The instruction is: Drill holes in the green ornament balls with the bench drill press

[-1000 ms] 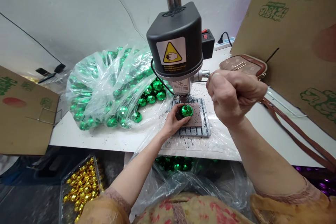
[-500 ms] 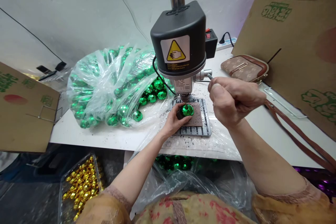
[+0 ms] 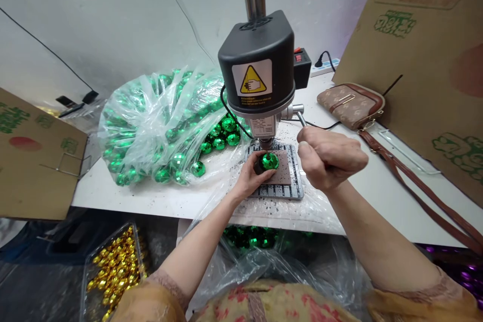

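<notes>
A small bench drill press (image 3: pixel 256 65) with a yellow warning sticker stands over a slotted metal base plate (image 3: pixel 296 181). Under its chuck, my left hand (image 3: pixel 250 176) grips a shiny green faceted ball (image 3: pixel 270 161) between thumb and fingers, against a dark round holder on a brown board (image 3: pixel 283 173). The chuck sits just above the ball; whether a bit touches it I cannot tell. My right hand (image 3: pixel 328 156) is closed in a fist round the press's feed lever (image 3: pixel 301 117), whose lower end is hidden in the fingers.
Left of the press lies a clear plastic bag (image 3: pixel 151 121) full of green balls. A patterned purse (image 3: pixel 350 103) with a brown strap rests at right. Cardboard boxes flank the table (image 3: pixel 132 193). Below stand a bin of gold balls (image 3: pixel 113 266) and plastic holding green balls. Dark shavings litter the table.
My right hand has come slightly down and left with the lever, exposing more of the lever. My left hand and the green ball stay under the chuck.
</notes>
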`<state>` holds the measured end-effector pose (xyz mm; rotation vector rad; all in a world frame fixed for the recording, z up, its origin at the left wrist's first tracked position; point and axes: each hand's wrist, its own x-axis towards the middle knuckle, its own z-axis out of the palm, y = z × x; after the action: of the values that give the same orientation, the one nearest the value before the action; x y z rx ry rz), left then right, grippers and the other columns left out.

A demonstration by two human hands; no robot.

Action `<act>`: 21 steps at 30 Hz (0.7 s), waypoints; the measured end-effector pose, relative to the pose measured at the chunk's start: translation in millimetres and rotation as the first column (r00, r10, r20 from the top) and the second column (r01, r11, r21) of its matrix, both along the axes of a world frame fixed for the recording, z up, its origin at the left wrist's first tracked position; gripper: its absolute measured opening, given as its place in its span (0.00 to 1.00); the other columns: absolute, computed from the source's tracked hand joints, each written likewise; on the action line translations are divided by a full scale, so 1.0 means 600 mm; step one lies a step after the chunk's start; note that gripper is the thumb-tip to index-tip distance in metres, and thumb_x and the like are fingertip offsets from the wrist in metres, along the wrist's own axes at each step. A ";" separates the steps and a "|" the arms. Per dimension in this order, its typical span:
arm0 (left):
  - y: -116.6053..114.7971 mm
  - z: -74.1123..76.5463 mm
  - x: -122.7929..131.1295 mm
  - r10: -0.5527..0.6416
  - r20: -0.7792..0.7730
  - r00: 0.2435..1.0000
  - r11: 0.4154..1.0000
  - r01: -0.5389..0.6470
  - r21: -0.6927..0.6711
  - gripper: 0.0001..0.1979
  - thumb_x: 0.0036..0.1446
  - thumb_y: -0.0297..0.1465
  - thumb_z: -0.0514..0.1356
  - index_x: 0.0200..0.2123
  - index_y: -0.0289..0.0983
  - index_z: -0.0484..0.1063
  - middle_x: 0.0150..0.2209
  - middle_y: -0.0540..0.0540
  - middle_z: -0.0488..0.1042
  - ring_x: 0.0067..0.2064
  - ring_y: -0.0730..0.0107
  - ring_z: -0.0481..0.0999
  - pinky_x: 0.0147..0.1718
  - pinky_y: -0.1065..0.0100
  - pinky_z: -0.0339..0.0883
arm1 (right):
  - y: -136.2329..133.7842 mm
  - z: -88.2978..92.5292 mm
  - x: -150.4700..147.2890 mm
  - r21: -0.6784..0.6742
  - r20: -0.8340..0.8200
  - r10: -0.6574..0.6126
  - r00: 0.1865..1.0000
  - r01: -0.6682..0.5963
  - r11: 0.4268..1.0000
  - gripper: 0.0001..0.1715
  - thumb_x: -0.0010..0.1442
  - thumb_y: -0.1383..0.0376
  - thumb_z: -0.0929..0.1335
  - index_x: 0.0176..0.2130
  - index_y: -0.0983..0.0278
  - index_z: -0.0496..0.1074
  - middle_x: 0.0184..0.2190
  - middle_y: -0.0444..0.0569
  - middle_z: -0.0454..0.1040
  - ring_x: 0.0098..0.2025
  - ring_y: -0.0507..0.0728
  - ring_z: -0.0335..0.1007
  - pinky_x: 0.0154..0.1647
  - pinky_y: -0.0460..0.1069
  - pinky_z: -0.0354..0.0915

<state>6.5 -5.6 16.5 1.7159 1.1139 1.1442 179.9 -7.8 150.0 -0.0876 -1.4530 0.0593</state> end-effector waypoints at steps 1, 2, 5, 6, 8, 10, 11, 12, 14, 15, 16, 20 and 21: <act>0.000 -0.001 0.001 0.000 0.004 1.000 1.000 0.000 -0.002 0.29 0.54 0.44 0.72 0.55 0.38 0.70 0.50 0.40 0.78 0.52 0.56 0.78 0.54 0.56 0.72 | -0.001 0.002 0.000 -0.022 -0.003 -0.009 1.000 0.009 1.000 0.26 0.55 0.80 0.66 0.20 0.63 0.47 0.16 0.36 0.45 0.16 0.44 0.41 0.17 0.48 0.45; 0.000 -0.001 0.002 0.000 0.009 1.000 1.000 0.000 -0.007 0.29 0.54 0.44 0.72 0.55 0.38 0.70 0.50 0.40 0.78 0.52 0.56 0.78 0.53 0.56 0.72 | -0.002 0.007 -0.001 -0.057 -0.019 -0.010 1.000 0.009 0.998 0.26 0.56 0.79 0.66 0.20 0.63 0.47 0.16 0.36 0.46 0.16 0.44 0.42 0.18 0.48 0.44; 0.000 -0.002 0.008 0.018 0.024 1.000 0.999 -0.017 -0.030 0.30 0.54 0.44 0.72 0.55 0.38 0.69 0.49 0.41 0.78 0.51 0.57 0.78 0.53 0.56 0.72 | 0.003 0.033 -0.005 -0.192 -0.135 0.029 0.990 -0.055 0.980 0.28 0.61 0.74 0.68 0.19 0.63 0.49 0.15 0.37 0.47 0.16 0.43 0.44 0.18 0.48 0.43; -0.003 -0.001 0.010 0.039 0.025 0.999 0.999 -0.038 -0.029 0.29 0.54 0.43 0.72 0.54 0.38 0.69 0.49 0.41 0.78 0.51 0.57 0.78 0.53 0.56 0.72 | 0.005 0.043 -0.007 -0.237 -0.181 0.039 0.983 -0.082 0.968 0.28 0.62 0.73 0.69 0.18 0.63 0.51 0.15 0.37 0.48 0.16 0.44 0.45 0.18 0.48 0.43; -0.016 0.006 0.010 0.124 0.004 0.992 0.992 -0.124 0.005 0.27 0.54 0.42 0.72 0.52 0.38 0.70 0.48 0.42 0.78 0.50 0.57 0.79 0.52 0.56 0.72 | 0.010 0.063 -0.009 -0.309 -0.241 0.039 0.970 -0.115 0.944 0.28 0.61 0.71 0.71 0.17 0.63 0.55 0.13 0.37 0.51 0.15 0.44 0.46 0.17 0.48 0.44; -0.045 0.019 0.001 0.224 -0.059 0.973 0.973 -0.219 0.075 0.24 0.53 0.40 0.72 0.50 0.39 0.71 0.47 0.42 0.78 0.50 0.56 0.79 0.51 0.55 0.73 | 0.013 0.076 -0.009 -0.346 -0.256 0.044 0.966 -0.134 0.929 0.28 0.61 0.70 0.72 0.17 0.62 0.57 0.13 0.37 0.54 0.15 0.45 0.48 0.17 0.48 0.45; -0.066 0.025 -0.008 0.246 -0.104 0.964 0.966 -0.235 0.110 0.23 0.52 0.39 0.72 0.49 0.40 0.72 0.46 0.43 0.78 0.49 0.56 0.79 0.49 0.55 0.73 | 0.014 0.080 -0.008 -0.356 -0.252 0.056 0.966 -0.146 0.923 0.27 0.61 0.70 0.71 0.17 0.62 0.57 0.12 0.37 0.54 0.15 0.45 0.49 0.17 0.48 0.46; -0.090 0.032 -0.019 0.238 -0.153 0.959 0.966 -0.218 0.137 0.23 0.52 0.39 0.72 0.49 0.41 0.73 0.45 0.44 0.79 0.47 0.56 0.79 0.48 0.55 0.74 | 0.014 0.081 -0.007 -0.358 -0.248 0.069 0.966 -0.158 0.920 0.27 0.61 0.70 0.71 0.17 0.63 0.57 0.12 0.37 0.54 0.15 0.45 0.49 0.17 0.48 0.47; -0.148 0.039 -0.047 0.116 -0.261 0.958 0.985 -0.076 0.157 0.24 0.51 0.40 0.72 0.50 0.45 0.74 0.42 0.46 0.79 0.43 0.56 0.80 0.42 0.56 0.76 | 0.014 0.080 -0.003 -0.356 -0.239 0.089 0.967 -0.172 0.918 0.26 0.61 0.71 0.71 0.17 0.63 0.58 0.13 0.37 0.56 0.16 0.45 0.50 0.17 0.48 0.47; -0.177 0.039 -0.063 0.029 -0.323 0.946 0.987 0.025 0.161 0.25 0.51 0.41 0.72 0.52 0.47 0.74 0.41 0.46 0.80 0.41 0.55 0.81 0.38 0.56 0.76 | 0.014 0.078 -0.002 -0.351 -0.234 0.093 0.968 -0.173 0.920 0.26 0.61 0.71 0.71 0.18 0.63 0.58 0.13 0.37 0.56 0.16 0.45 0.51 0.17 0.48 0.47; -0.206 0.037 -0.078 -0.046 -0.401 0.915 0.978 0.123 0.170 0.26 0.51 0.42 0.73 0.53 0.49 0.74 0.39 0.47 0.80 0.38 0.55 0.80 0.34 0.56 0.76 | 0.014 0.076 -0.001 -0.345 -0.230 0.093 0.969 -0.170 0.923 0.26 0.61 0.70 0.71 0.18 0.63 0.58 0.13 0.37 0.56 0.16 0.44 0.50 0.17 0.47 0.47; -0.273 0.016 -0.128 -0.128 -0.703 0.699 0.914 0.359 0.190 0.33 0.50 0.48 0.72 0.60 0.58 0.71 0.42 0.47 0.82 0.36 0.54 0.81 0.32 0.55 0.76 | 0.018 0.071 -0.001 -0.332 -0.250 0.092 0.964 -0.175 0.927 0.26 0.62 0.69 0.72 0.18 0.63 0.58 0.13 0.37 0.53 0.16 0.45 0.51 0.17 0.47 0.47; -0.271 0.013 -0.136 -0.096 -0.712 0.695 0.901 0.365 0.235 0.34 0.50 0.50 0.72 0.61 0.57 0.70 0.44 0.46 0.82 0.37 0.53 0.81 0.33 0.54 0.77 | 0.019 0.070 -0.002 -0.332 -0.259 0.094 0.961 -0.180 0.926 0.25 0.62 0.69 0.71 0.18 0.63 0.59 0.13 0.37 0.53 0.16 0.45 0.51 0.17 0.47 0.47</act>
<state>-75.1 -168.2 24.1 2.6286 1.0795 0.5465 178.5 3.3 192.1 -0.2633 -1.1922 0.4347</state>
